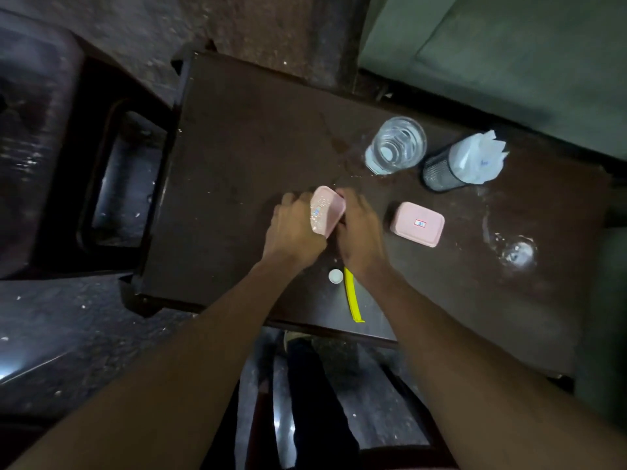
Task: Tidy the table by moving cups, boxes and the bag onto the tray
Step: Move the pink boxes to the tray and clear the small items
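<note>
Dim room, dark brown table [244,137] filling the middle of the head view, scuffed and speckled with pale flecks, a green cushioned seat [509,52] beyond its far right corner and dark floor off to the left.

Both hands at mid-table — left hand [295,228] and right hand [359,232] closed around a pink box [327,210], tipped up on edge between them, its pale face turned leftward, fingers wrapped over both sides. Small sticker on that face, blurred, wording not readable.

Just right of the right hand, a second pink box [417,223] lying flat on the table, apart from the hands. Small white label with a red band in the middle of its lid — print too small to read.

Farther back, a clear cup [397,144] standing upright, ringed base showing through its open mouth. Beside it on the right, a black mesh holder [441,173] stuffed with a white plastic bag [475,157]; faint blue mark on the bag, illegible.

At the right edge, another clear glass cup [512,249], barely visible against the dark wood, only glints on its rim and base.

Near the front edge, just below the wrists — a small white round cap [336,276] and a yellow strip [352,295] lying side by side, not touching.

No readable brand anywhere.
</note>
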Action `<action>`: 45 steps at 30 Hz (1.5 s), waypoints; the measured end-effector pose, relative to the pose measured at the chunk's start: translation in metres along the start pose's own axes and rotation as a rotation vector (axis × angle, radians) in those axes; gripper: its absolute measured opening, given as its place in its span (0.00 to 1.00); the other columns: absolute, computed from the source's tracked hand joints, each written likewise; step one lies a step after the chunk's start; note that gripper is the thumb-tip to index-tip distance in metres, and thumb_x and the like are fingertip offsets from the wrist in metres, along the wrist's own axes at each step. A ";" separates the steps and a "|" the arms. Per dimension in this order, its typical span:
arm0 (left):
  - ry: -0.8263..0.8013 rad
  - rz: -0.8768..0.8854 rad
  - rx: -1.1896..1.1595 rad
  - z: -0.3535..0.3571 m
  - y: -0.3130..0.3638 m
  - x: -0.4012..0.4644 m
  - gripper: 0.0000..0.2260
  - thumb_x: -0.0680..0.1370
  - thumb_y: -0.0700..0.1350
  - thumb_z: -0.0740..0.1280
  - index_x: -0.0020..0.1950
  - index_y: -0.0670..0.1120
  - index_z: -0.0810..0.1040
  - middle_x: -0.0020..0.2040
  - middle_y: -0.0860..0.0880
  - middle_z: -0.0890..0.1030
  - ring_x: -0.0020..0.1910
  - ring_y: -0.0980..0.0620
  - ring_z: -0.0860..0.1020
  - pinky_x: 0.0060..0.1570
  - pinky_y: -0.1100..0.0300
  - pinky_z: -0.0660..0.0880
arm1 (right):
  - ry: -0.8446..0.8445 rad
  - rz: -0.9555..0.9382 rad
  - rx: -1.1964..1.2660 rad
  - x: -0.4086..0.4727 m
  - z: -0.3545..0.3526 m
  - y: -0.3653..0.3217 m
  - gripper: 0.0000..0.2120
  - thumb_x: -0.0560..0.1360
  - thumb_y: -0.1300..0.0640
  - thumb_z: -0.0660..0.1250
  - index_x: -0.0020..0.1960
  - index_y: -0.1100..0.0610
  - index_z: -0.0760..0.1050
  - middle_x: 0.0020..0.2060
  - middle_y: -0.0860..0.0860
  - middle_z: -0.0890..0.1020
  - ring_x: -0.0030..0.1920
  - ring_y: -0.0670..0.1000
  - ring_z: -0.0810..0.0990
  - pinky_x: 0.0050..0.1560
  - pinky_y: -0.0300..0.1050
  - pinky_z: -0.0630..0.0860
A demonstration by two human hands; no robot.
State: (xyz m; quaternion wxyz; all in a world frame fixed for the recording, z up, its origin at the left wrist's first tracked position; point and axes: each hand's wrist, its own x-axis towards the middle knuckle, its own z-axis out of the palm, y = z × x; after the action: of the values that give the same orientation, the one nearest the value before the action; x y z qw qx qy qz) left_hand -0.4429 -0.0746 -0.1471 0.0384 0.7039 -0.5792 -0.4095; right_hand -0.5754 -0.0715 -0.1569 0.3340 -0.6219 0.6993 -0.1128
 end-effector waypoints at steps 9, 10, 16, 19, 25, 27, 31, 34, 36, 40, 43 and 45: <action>0.164 0.010 -0.180 -0.076 -0.017 0.010 0.28 0.69 0.36 0.73 0.68 0.42 0.71 0.62 0.39 0.78 0.60 0.32 0.78 0.55 0.47 0.72 | 0.058 -0.097 -0.050 0.044 0.002 -0.078 0.22 0.72 0.68 0.69 0.66 0.60 0.76 0.59 0.61 0.80 0.58 0.63 0.78 0.56 0.52 0.69; 0.214 0.010 -0.193 -0.094 -0.024 0.012 0.27 0.69 0.35 0.73 0.68 0.42 0.71 0.62 0.39 0.78 0.60 0.33 0.77 0.54 0.48 0.70 | 0.059 -0.134 -0.062 0.053 0.004 -0.099 0.23 0.72 0.68 0.68 0.66 0.60 0.76 0.59 0.61 0.80 0.58 0.64 0.78 0.56 0.53 0.70; 0.501 -0.010 -0.249 -0.208 -0.085 -0.002 0.28 0.71 0.39 0.71 0.72 0.40 0.73 0.65 0.40 0.77 0.64 0.37 0.75 0.62 0.46 0.71 | 0.045 -0.397 -0.110 0.091 0.036 -0.241 0.24 0.73 0.66 0.70 0.68 0.61 0.75 0.62 0.61 0.79 0.62 0.64 0.78 0.61 0.55 0.73; 0.708 -0.071 -0.273 -0.270 -0.143 -0.026 0.23 0.72 0.42 0.70 0.67 0.41 0.76 0.61 0.41 0.79 0.62 0.39 0.75 0.60 0.44 0.73 | -0.021 -0.552 -0.092 0.087 0.076 -0.333 0.24 0.72 0.66 0.69 0.69 0.61 0.74 0.62 0.61 0.79 0.62 0.64 0.77 0.63 0.54 0.72; 0.857 -0.234 -0.316 -0.314 -0.239 -0.070 0.25 0.77 0.43 0.72 0.73 0.40 0.72 0.64 0.39 0.79 0.63 0.36 0.77 0.58 0.46 0.72 | -0.154 -0.756 -0.167 0.048 0.149 -0.434 0.24 0.73 0.65 0.69 0.69 0.61 0.74 0.64 0.62 0.75 0.62 0.66 0.77 0.64 0.59 0.75; 0.876 -0.247 -0.367 -0.310 -0.257 -0.083 0.24 0.76 0.42 0.72 0.71 0.39 0.72 0.62 0.38 0.80 0.60 0.34 0.78 0.53 0.46 0.72 | -0.197 -0.801 -0.199 0.037 0.164 -0.441 0.24 0.74 0.65 0.69 0.69 0.62 0.73 0.63 0.62 0.75 0.61 0.67 0.78 0.59 0.59 0.76; 0.822 -0.255 -0.345 -0.298 -0.278 -0.091 0.23 0.76 0.42 0.73 0.68 0.39 0.72 0.60 0.37 0.78 0.56 0.32 0.78 0.51 0.41 0.74 | -0.249 -0.842 -0.236 0.022 0.176 -0.438 0.26 0.72 0.57 0.64 0.70 0.61 0.69 0.57 0.62 0.78 0.58 0.68 0.78 0.53 0.58 0.74; 0.830 -0.221 -0.311 -0.296 -0.283 -0.092 0.24 0.76 0.45 0.69 0.71 0.41 0.73 0.60 0.38 0.78 0.54 0.34 0.79 0.49 0.42 0.76 | -0.237 -0.853 -0.255 0.016 0.176 -0.436 0.30 0.70 0.53 0.59 0.71 0.60 0.68 0.58 0.62 0.77 0.56 0.67 0.77 0.53 0.59 0.74; 0.833 -0.205 -0.319 -0.295 -0.284 -0.093 0.25 0.75 0.43 0.67 0.73 0.43 0.75 0.63 0.40 0.79 0.57 0.37 0.80 0.50 0.46 0.77 | -0.205 -0.874 -0.268 0.016 0.177 -0.434 0.27 0.74 0.64 0.62 0.73 0.58 0.67 0.59 0.60 0.75 0.57 0.67 0.78 0.54 0.60 0.76; 0.771 -0.208 -0.285 -0.298 -0.291 -0.090 0.31 0.75 0.33 0.70 0.78 0.41 0.72 0.70 0.41 0.78 0.67 0.39 0.78 0.62 0.45 0.77 | -0.192 -0.912 -0.312 0.017 0.177 -0.431 0.24 0.75 0.69 0.63 0.70 0.55 0.70 0.57 0.57 0.73 0.52 0.65 0.79 0.49 0.59 0.77; 0.672 -0.147 -0.233 -0.307 -0.298 -0.086 0.30 0.77 0.33 0.72 0.79 0.40 0.72 0.73 0.42 0.77 0.72 0.41 0.77 0.67 0.44 0.75 | -0.182 -0.915 -0.369 0.021 0.179 -0.432 0.18 0.77 0.66 0.62 0.65 0.55 0.73 0.54 0.56 0.73 0.50 0.64 0.79 0.46 0.56 0.77; 0.608 -0.100 -0.197 -0.311 -0.305 -0.083 0.29 0.79 0.35 0.71 0.80 0.42 0.71 0.75 0.43 0.76 0.73 0.41 0.76 0.68 0.43 0.74 | -0.168 -0.924 -0.389 0.023 0.180 -0.432 0.17 0.78 0.65 0.62 0.64 0.53 0.74 0.53 0.55 0.74 0.51 0.62 0.79 0.45 0.54 0.78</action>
State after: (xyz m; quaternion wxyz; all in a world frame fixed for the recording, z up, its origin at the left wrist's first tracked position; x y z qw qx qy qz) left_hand -0.0101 -0.0355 -0.0581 0.2574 0.8144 -0.4635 -0.2359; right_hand -0.1224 -0.1334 -0.0521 0.1824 -0.9240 0.3297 -0.0659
